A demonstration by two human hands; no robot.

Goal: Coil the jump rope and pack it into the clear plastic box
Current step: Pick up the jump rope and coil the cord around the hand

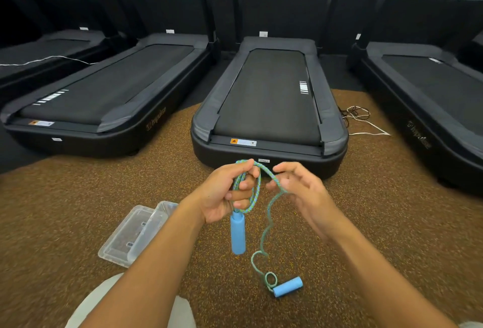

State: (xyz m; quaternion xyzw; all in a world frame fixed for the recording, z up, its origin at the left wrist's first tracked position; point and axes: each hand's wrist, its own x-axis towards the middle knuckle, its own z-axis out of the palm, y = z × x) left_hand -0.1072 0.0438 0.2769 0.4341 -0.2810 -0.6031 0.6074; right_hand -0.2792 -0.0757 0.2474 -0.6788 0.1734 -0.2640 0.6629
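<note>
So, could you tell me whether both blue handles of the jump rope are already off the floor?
No, one blue handle hangs below the left hand, while the other handle lies on the floor.

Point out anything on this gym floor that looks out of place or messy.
A tangle of loose black and white cables lies on the speckled floor between two treadmills, uncoiled. Another white cable trails across the far-left treadmill. The clear plastic box lies open beside the left forearm.
</note>
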